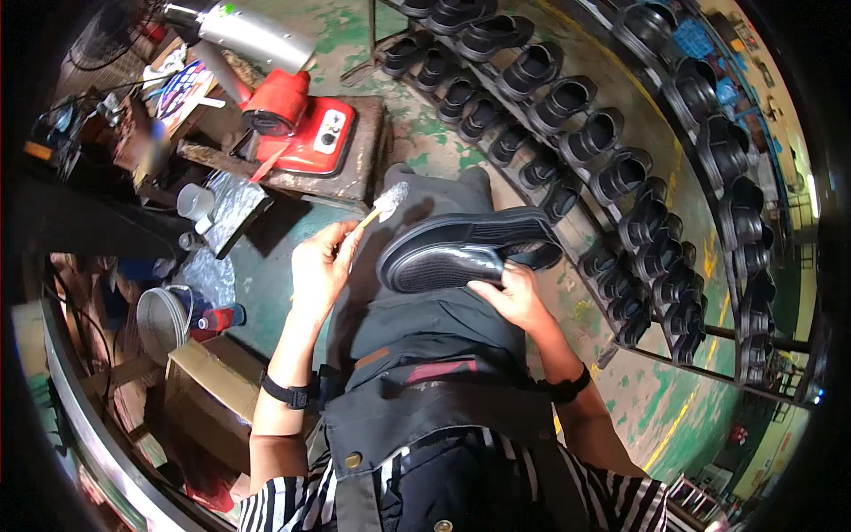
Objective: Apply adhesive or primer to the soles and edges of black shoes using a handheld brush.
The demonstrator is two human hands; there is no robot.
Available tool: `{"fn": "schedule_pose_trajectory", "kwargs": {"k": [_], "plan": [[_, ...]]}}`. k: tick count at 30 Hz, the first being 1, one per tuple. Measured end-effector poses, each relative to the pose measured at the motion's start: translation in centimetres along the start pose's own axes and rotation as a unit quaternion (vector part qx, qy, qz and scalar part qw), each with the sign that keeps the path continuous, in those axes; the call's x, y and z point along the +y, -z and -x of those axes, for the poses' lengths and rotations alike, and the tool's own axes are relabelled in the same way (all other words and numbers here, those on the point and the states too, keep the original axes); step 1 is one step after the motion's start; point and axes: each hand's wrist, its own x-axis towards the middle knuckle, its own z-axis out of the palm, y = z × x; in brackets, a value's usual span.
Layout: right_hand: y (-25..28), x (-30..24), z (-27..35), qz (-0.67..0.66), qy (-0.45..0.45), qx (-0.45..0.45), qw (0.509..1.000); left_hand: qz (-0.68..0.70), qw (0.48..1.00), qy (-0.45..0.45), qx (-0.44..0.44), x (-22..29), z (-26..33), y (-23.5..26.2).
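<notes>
My left hand (321, 269) is closed around the thin wooden handle of a brush (370, 215). Its tip is whitish and clumped, and it points up and away from me, left of the shoe. A black shoe (461, 253) lies on its side above my lap, toe end to the left. My right hand (514, 297) grips it near the opening at the right end, with the thumb along the near side. A small gap separates the brush tip from the shoe. The fingers behind the shoe are hidden.
A red machine (315, 142) with a silver cylinder (257, 37) stands on a worn stool, ahead and left. Racks with several black shoes (594, 133) fill the right. At left are a clear plastic cup (195, 202), a white bucket (163, 321) and a cardboard box (208, 381).
</notes>
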Motion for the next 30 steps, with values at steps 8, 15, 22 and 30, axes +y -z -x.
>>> {"fn": "schedule_pose_trajectory", "kwargs": {"k": [8,15,22,30], "plan": [[0.9,0.6,0.3,-0.424,-0.16,0.171,0.875,0.151,0.981,0.121,-0.002,-1.7,2.0,-0.5],[3.4,2.9,1.8,-0.659,-0.138,0.232,0.702,0.139,0.986,0.087,-0.029,0.8,1.0,-2.5],[4.2,9.8,3.5,-0.754,-0.242,0.274,0.546,0.149,0.982,0.077,-0.085,3.3,0.5,-4.8],[4.2,21.1,7.2,-0.897,-0.203,0.236,0.313,0.148,0.976,0.071,-0.145,4.1,0.2,-6.9]]}}
